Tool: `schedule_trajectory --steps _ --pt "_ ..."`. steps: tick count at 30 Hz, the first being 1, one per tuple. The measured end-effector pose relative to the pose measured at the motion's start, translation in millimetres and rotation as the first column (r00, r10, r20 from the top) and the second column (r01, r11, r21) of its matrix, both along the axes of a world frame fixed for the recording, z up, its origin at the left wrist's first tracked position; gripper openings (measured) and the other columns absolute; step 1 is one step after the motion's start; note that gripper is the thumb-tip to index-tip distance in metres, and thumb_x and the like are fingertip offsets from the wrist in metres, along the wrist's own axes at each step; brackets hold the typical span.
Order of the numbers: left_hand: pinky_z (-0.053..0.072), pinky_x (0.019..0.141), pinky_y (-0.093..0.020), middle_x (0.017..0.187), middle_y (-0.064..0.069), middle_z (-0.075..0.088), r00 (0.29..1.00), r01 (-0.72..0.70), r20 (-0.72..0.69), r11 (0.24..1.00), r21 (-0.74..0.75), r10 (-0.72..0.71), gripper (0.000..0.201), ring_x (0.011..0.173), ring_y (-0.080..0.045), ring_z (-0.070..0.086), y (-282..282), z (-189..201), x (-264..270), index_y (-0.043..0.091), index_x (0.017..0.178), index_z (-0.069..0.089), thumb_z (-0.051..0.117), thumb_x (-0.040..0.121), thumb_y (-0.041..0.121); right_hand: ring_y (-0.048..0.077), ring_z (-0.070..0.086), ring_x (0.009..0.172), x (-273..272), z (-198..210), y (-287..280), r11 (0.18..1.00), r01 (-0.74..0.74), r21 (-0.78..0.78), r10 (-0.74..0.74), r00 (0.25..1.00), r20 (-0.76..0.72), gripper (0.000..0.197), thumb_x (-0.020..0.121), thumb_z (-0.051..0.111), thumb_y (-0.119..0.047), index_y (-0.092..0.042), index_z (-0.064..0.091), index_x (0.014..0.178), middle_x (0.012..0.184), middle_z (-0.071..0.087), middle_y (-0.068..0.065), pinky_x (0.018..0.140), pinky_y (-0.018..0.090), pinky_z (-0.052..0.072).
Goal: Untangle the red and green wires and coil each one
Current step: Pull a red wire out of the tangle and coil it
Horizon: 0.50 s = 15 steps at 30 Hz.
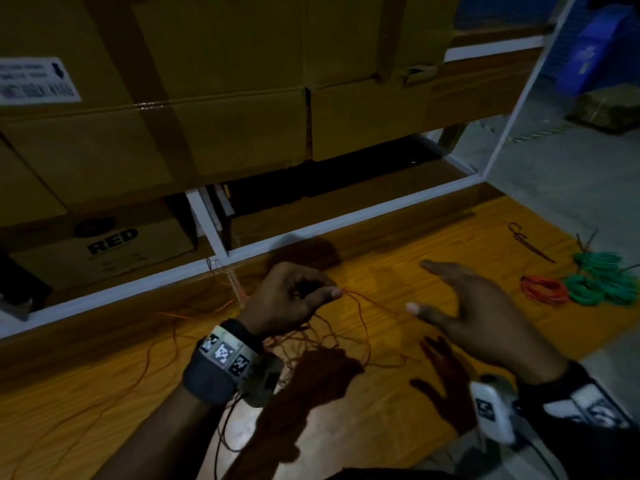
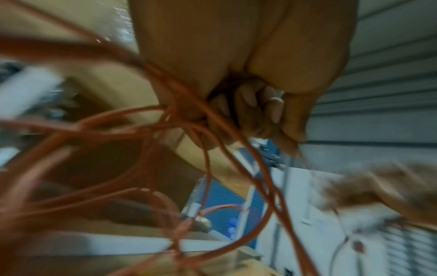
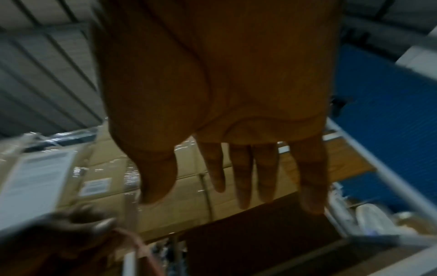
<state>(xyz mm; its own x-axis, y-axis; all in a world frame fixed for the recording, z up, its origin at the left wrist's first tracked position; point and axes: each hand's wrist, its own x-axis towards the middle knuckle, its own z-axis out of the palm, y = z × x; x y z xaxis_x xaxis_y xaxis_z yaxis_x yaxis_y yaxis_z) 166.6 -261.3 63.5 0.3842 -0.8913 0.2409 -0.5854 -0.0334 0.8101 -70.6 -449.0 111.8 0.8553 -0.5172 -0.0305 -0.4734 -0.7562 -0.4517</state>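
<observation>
Wrist bands with black-and-white marker tags sit nearest the lens in the head view, one on each forearm. Left hand (image 1: 294,299) is curled, fingers and thumb pinching loose red wire (image 1: 360,317) at the thumb tip; the left wrist view shows fingers (image 2: 250,104) folded into the palm with red strands running across them. Right hand (image 1: 474,317) hovers flat just right of the left, fingers (image 3: 241,173) straight and slightly spread, holding nothing. More red wire trails in loose loops under and left of the left hand across the wooden floor (image 1: 433,244), which is orange-brown with plank grain and carries dark hand shadows. At far right on the floor lie a finished red coil (image 1: 543,289) and, touching it, a green coils pile (image 1: 602,278). Small dark wire scraps (image 1: 530,242) lie behind them. White metal shelf frame (image 1: 346,220) runs along the floor edge; cardboard boxes (image 1: 207,98) are stacked on it, one lower box printed "RED" (image 1: 112,240). Grey floor and a blue bin (image 1: 595,53) show at upper right. Lighting is dim.
</observation>
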Motion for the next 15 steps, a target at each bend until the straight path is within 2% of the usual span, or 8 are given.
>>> schedule_trajectory --steps 2,3,5,7,8,11,13,15 --pt "0.044 0.048 -0.029 0.069 0.013 0.071 0.998 0.061 -0.01 0.998 0.009 -0.061 0.018 0.055 -0.006 0.06 -9.0 0.3 -12.2 0.016 0.093 0.08 0.07 0.098 0.029 0.014 0.051 0.132 26.6 -1.9 23.9 0.991 -0.127 0.04 0.126 0.991 0.034 0.067 0.093 0.056 -0.062 -0.032 0.043 0.152 0.15 0.047 -0.013 0.106 0.027 0.038" --pt "0.048 0.048 -0.037 0.072 0.008 0.073 0.997 0.072 -0.01 0.997 -0.001 -0.072 0.019 0.057 -0.011 0.062 -11.4 0.3 -15.6 0.017 0.095 0.08 0.068 0.099 0.031 0.012 0.055 0.128 38.5 -5.8 32.1 0.981 -0.186 0.059 0.182 0.981 0.064 0.055 0.098 0.055 -0.058 -0.033 0.051 0.146 0.143 0.056 -0.012 0.105 0.029 0.043" --pt "0.053 0.052 -0.045 0.079 0.003 0.075 0.998 0.069 0.001 0.997 -0.025 -0.069 0.02 0.064 -0.017 0.067 -12.0 0.3 -17.6 0.017 0.098 0.079 0.065 0.1 0.031 0.008 0.067 0.096 54.6 -15.0 43.0 0.962 -0.258 0.093 0.243 0.959 0.143 0.032 0.101 0.056 -0.05 -0.032 0.064 0.126 0.107 0.072 -0.008 0.08 0.04 0.057" --pt "0.05 0.05 -0.04 0.077 0.005 0.072 0.997 0.075 0.003 0.996 -0.042 -0.075 0.019 0.061 -0.014 0.063 -6.3 0.0 -15.3 0.017 0.097 0.078 0.066 0.1 0.031 0.005 0.063 0.069 59.3 -18.9 41.4 0.953 -0.286 0.095 0.265 0.945 0.192 0.024 0.101 0.057 -0.048 -0.03 0.069 0.111 0.079 0.068 -0.007 0.06 0.042 0.054" --pt "0.046 0.048 -0.036 0.074 0.004 0.071 0.997 0.072 -0.004 0.997 -0.039 -0.073 0.02 0.058 -0.014 0.06 -1.1 -1.9 -13.3 0.017 0.095 0.078 0.067 0.099 0.033 0.004 0.061 0.064 57.1 -16.3 36.6 0.954 -0.289 0.08 0.269 0.942 0.2 0.02 0.102 0.057 -0.044 -0.03 0.071 0.106 0.074 0.066 -0.009 0.056 0.04 0.051" --pt "0.045 0.048 -0.041 0.069 0.0 0.066 1.0 -0.017 0.017 1.0 -0.018 0.018 0.024 0.057 -0.02 0.059 22.5 -15.7 0.3 0.021 0.087 0.072 0.068 0.096 0.042 -0.001 0.06 0.066 35.7 4.6 9.4 0.972 -0.223 -0.075 0.235 0.913 0.334 0.02 0.102 0.057 -0.035 -0.028 0.075 0.093 0.074 0.066 -0.015 0.055 0.031 0.051" --pt "0.049 0.049 -0.043 0.068 0.006 0.064 0.991 -0.068 0.117 0.997 -0.03 0.071 0.024 0.059 -0.016 0.061 36.3 -25.4 10.0 0.026 0.085 0.07 0.064 0.099 0.044 -0.001 0.06 0.064 21.0 20.6 -4.0 0.974 -0.167 -0.154 0.219 0.87 0.441 0.026 0.1 0.059 -0.039 -0.024 0.078 0.089 0.067 0.066 -0.013 0.05 0.029 0.047" --pt "0.05 0.053 -0.028 0.075 0.014 0.062 0.973 -0.065 0.219 0.997 -0.04 0.072 0.025 0.066 -0.007 0.062 38.4 -29.0 15.7 0.025 0.092 0.072 0.059 0.101 0.044 0.001 0.059 0.06 16.4 26.0 -9.8 0.977 -0.142 -0.158 0.202 0.852 0.484 0.028 0.1 0.06 -0.04 -0.023 0.078 0.089 0.06 0.062 -0.015 0.047 0.028 0.041"
